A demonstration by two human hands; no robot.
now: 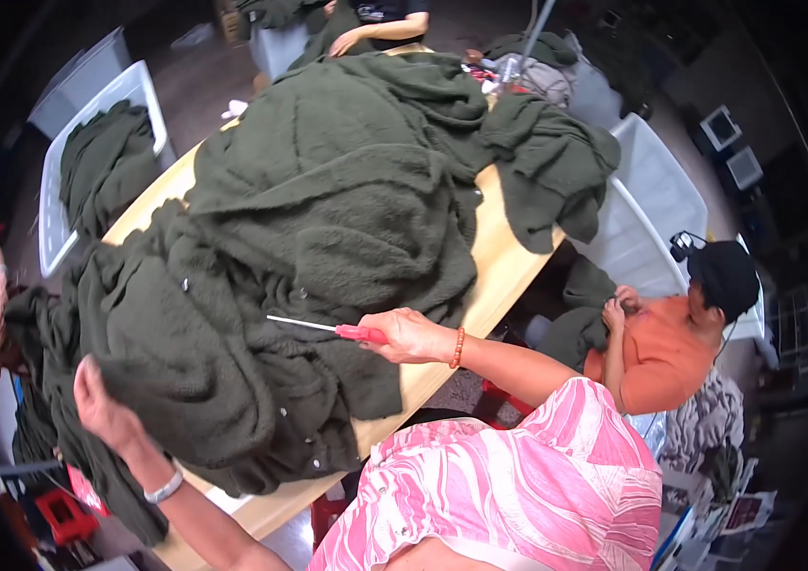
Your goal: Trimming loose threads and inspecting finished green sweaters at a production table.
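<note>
A large heap of dark green fleece garments [328, 181] covers most of the wooden table. My left hand [107, 411] is raised at the near left, its fingers pinched at the edge of a dark green fleece garment [185, 381] that hangs in folds from there. Over the middle of the pile, my right hand [408, 337] is closed around a red-handled tool [358, 333] with a long, thin metal shaft. The shaft points left across the fleece, and I cannot make out what kind of tool it is. Small pale specks lie on the cloth.
At the left stands a white bin [152, 100] of green fleece, and another white bin [661, 181] is at the right. A person in orange [656, 352] sits at the right holding green fabric. Other people's hands show at the far side and left. The table edge [508, 276] is bare wood.
</note>
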